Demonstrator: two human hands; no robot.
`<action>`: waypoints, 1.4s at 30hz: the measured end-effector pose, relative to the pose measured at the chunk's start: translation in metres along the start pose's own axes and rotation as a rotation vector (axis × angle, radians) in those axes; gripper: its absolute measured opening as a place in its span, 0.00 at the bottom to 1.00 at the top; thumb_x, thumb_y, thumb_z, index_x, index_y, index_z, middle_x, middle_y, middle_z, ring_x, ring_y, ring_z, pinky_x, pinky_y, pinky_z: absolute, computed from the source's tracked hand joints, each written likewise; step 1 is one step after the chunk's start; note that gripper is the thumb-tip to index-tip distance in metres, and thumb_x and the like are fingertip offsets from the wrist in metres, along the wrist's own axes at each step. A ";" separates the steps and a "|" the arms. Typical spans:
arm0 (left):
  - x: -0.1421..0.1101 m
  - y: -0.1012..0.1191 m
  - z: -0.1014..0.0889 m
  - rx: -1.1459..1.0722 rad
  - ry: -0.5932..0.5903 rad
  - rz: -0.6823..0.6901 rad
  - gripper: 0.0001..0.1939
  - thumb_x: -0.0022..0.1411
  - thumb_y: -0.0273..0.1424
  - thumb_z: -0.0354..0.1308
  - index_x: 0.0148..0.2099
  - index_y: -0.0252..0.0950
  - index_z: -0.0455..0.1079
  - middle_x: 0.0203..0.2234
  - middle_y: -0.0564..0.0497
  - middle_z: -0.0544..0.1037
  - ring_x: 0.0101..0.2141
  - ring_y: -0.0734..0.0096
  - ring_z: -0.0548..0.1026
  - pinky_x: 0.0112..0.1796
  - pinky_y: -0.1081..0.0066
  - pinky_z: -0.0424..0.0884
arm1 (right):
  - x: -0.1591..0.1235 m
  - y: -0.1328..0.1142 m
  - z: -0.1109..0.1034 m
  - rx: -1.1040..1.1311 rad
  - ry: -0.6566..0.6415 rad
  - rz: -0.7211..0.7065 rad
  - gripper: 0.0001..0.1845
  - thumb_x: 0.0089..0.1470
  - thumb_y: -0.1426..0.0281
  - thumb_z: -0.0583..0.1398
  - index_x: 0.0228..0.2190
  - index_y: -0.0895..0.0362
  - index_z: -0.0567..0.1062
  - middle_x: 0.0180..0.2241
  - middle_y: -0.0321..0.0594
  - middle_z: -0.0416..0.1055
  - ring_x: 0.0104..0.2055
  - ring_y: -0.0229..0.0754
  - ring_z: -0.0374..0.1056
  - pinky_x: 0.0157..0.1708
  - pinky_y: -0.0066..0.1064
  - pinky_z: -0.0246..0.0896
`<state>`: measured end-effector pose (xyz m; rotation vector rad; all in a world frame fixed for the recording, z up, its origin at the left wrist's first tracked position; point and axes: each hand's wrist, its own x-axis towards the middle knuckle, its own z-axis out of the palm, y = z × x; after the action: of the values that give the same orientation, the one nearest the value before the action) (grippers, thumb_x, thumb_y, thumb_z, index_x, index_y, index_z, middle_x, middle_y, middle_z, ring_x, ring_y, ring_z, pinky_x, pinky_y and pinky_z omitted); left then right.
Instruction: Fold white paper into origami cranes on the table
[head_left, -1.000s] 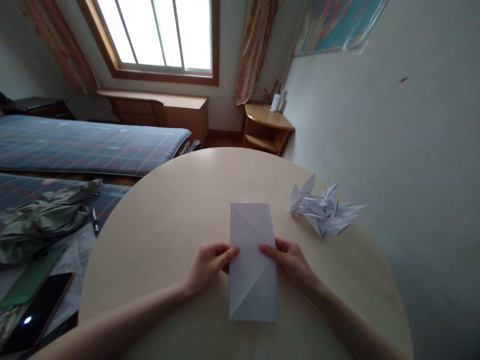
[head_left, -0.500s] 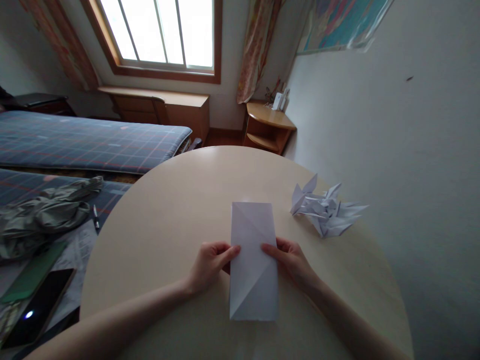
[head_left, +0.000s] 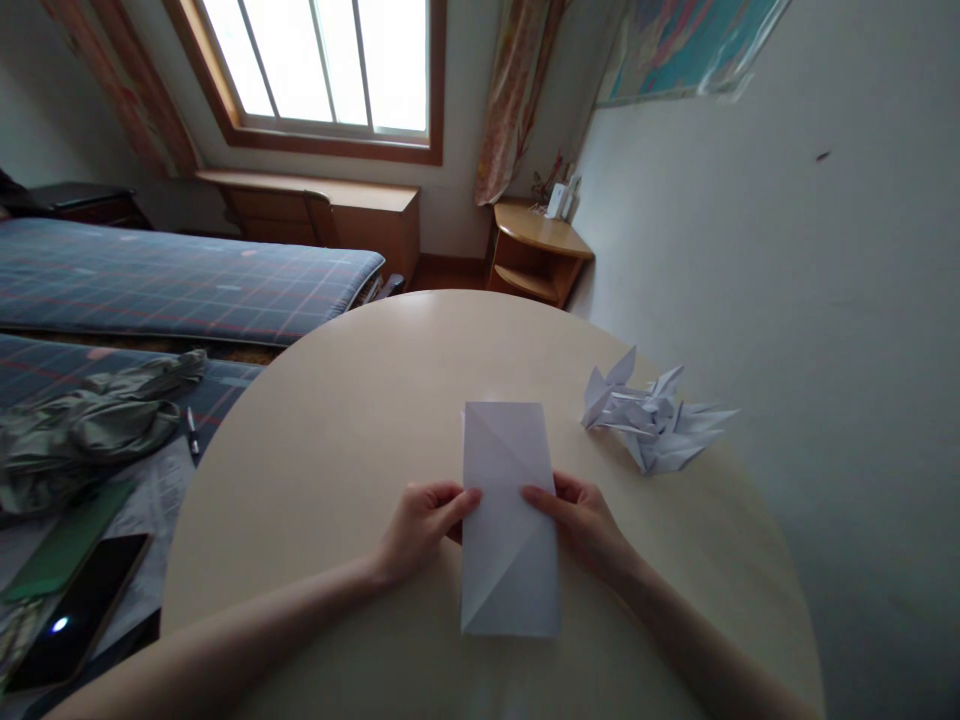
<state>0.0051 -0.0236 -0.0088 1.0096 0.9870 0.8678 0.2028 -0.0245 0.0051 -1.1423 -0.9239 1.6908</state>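
Note:
A white sheet of paper, folded into a tall rectangle with diagonal creases, is held between my two hands over the round table. My left hand pinches its left edge, thumb on top and fingers behind. On the opposite edge my right hand grips in the same way, its thumb lying on the paper's face. Both sets of fingers are partly hidden beneath the sheet. Beyond my right hand, a cluster of white folded-paper pieces with pointed tips rests on the table.
The pale round table has a curved edge, with the wall on its right. To the left, a plaid mattress lies near crumpled grey-green cloth, a pen, a green booklet and a dark phone.
The paper's lower end has shifted slightly up and to the right. Both hands keep nearly the same hold.

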 end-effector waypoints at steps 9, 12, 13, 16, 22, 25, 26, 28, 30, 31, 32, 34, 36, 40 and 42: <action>-0.001 0.003 0.001 0.038 0.020 0.031 0.22 0.49 0.48 0.62 0.26 0.31 0.73 0.19 0.50 0.76 0.22 0.70 0.73 0.24 0.74 0.69 | -0.001 -0.004 0.002 -0.038 0.017 0.005 0.20 0.34 0.60 0.69 0.29 0.60 0.78 0.27 0.41 0.76 0.29 0.44 0.70 0.31 0.33 0.64; -0.002 0.008 0.000 0.075 0.056 0.081 0.21 0.49 0.47 0.62 0.25 0.31 0.73 0.18 0.51 0.75 0.21 0.71 0.72 0.24 0.74 0.69 | 0.001 -0.006 -0.004 -0.086 0.030 -0.007 0.17 0.34 0.59 0.69 0.23 0.59 0.77 0.20 0.37 0.72 0.22 0.37 0.64 0.23 0.28 0.59; -0.002 0.009 -0.001 0.085 0.066 0.091 0.21 0.49 0.47 0.62 0.25 0.32 0.73 0.18 0.51 0.75 0.21 0.71 0.72 0.24 0.74 0.69 | 0.002 -0.007 -0.006 -0.109 0.049 -0.019 0.16 0.33 0.59 0.69 0.20 0.59 0.77 0.18 0.36 0.70 0.20 0.34 0.62 0.21 0.26 0.56; -0.001 0.014 -0.002 0.120 0.085 0.107 0.21 0.48 0.48 0.62 0.24 0.32 0.74 0.18 0.51 0.75 0.21 0.71 0.72 0.23 0.74 0.69 | 0.005 -0.009 -0.014 -0.194 0.107 -0.067 0.16 0.32 0.59 0.70 0.15 0.58 0.75 0.15 0.34 0.67 0.18 0.32 0.58 0.18 0.25 0.52; 0.002 0.012 -0.003 0.158 0.060 0.105 0.21 0.49 0.48 0.61 0.24 0.32 0.74 0.17 0.50 0.75 0.20 0.70 0.72 0.23 0.74 0.69 | 0.005 -0.008 -0.017 -0.288 0.173 -0.155 0.17 0.30 0.58 0.70 0.13 0.58 0.73 0.13 0.34 0.66 0.17 0.33 0.57 0.17 0.26 0.51; 0.003 0.008 -0.005 0.145 0.075 0.109 0.20 0.50 0.47 0.61 0.24 0.32 0.74 0.17 0.50 0.75 0.20 0.71 0.72 0.23 0.74 0.69 | 0.003 -0.008 -0.012 -0.230 0.144 -0.131 0.18 0.32 0.57 0.70 0.15 0.58 0.74 0.15 0.34 0.68 0.18 0.33 0.59 0.19 0.26 0.53; 0.003 0.007 -0.005 0.138 0.086 0.110 0.20 0.50 0.47 0.61 0.25 0.32 0.74 0.17 0.51 0.75 0.20 0.71 0.72 0.23 0.74 0.68 | 0.002 -0.008 -0.011 -0.207 0.109 -0.092 0.18 0.33 0.57 0.69 0.17 0.59 0.75 0.16 0.35 0.69 0.19 0.33 0.61 0.20 0.26 0.55; 0.004 0.007 -0.005 0.130 0.110 0.112 0.20 0.50 0.46 0.61 0.25 0.31 0.74 0.18 0.51 0.75 0.20 0.71 0.72 0.23 0.74 0.68 | 0.001 -0.009 -0.008 -0.185 0.029 0.004 0.19 0.34 0.55 0.68 0.20 0.60 0.76 0.18 0.37 0.71 0.20 0.35 0.64 0.22 0.26 0.58; 0.005 0.007 -0.006 0.126 0.128 0.115 0.20 0.50 0.46 0.61 0.26 0.31 0.74 0.18 0.51 0.75 0.20 0.71 0.71 0.23 0.74 0.68 | 0.000 -0.009 -0.007 -0.194 -0.013 0.061 0.20 0.35 0.55 0.68 0.20 0.61 0.77 0.18 0.37 0.71 0.20 0.35 0.64 0.22 0.26 0.58; 0.005 0.007 -0.006 0.125 0.132 0.119 0.20 0.50 0.46 0.61 0.26 0.31 0.75 0.18 0.51 0.75 0.20 0.71 0.71 0.23 0.74 0.69 | -0.001 -0.009 -0.007 -0.204 -0.013 0.067 0.19 0.35 0.56 0.68 0.19 0.61 0.77 0.17 0.37 0.71 0.19 0.34 0.63 0.21 0.26 0.58; 0.005 0.007 -0.005 0.122 0.132 0.123 0.19 0.50 0.46 0.62 0.26 0.32 0.75 0.18 0.51 0.75 0.20 0.71 0.71 0.23 0.74 0.69 | -0.001 -0.010 -0.008 -0.217 -0.006 0.060 0.18 0.35 0.56 0.68 0.18 0.61 0.77 0.17 0.37 0.70 0.19 0.34 0.62 0.20 0.26 0.57; 0.006 0.007 -0.005 0.113 0.124 0.125 0.19 0.50 0.45 0.62 0.25 0.32 0.75 0.18 0.51 0.75 0.21 0.71 0.72 0.24 0.73 0.69 | 0.000 -0.011 -0.009 -0.250 0.012 0.032 0.17 0.35 0.57 0.68 0.16 0.60 0.77 0.15 0.37 0.69 0.18 0.33 0.60 0.19 0.26 0.55; 0.006 0.006 -0.005 0.104 0.119 0.125 0.19 0.50 0.45 0.62 0.25 0.32 0.75 0.18 0.51 0.75 0.21 0.70 0.72 0.24 0.73 0.69 | 0.001 -0.011 -0.010 -0.284 0.022 0.003 0.17 0.35 0.57 0.68 0.15 0.59 0.77 0.14 0.36 0.68 0.16 0.33 0.58 0.18 0.26 0.54; 0.006 0.005 -0.005 0.101 0.134 0.135 0.18 0.50 0.44 0.62 0.25 0.32 0.74 0.19 0.51 0.75 0.21 0.71 0.72 0.23 0.74 0.69 | 0.000 -0.009 -0.009 -0.289 0.024 0.001 0.18 0.35 0.56 0.68 0.14 0.59 0.77 0.13 0.35 0.68 0.16 0.33 0.59 0.17 0.25 0.54; 0.006 0.006 -0.006 0.104 0.156 0.145 0.18 0.50 0.44 0.62 0.25 0.32 0.74 0.18 0.51 0.75 0.21 0.72 0.71 0.23 0.74 0.69 | -0.001 -0.007 -0.008 -0.238 -0.015 0.049 0.19 0.36 0.55 0.68 0.18 0.60 0.78 0.16 0.37 0.72 0.18 0.34 0.64 0.20 0.25 0.57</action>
<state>0.0002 -0.0147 -0.0060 1.1252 1.1094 1.0360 0.2120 -0.0226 0.0092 -1.3195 -1.1384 1.6626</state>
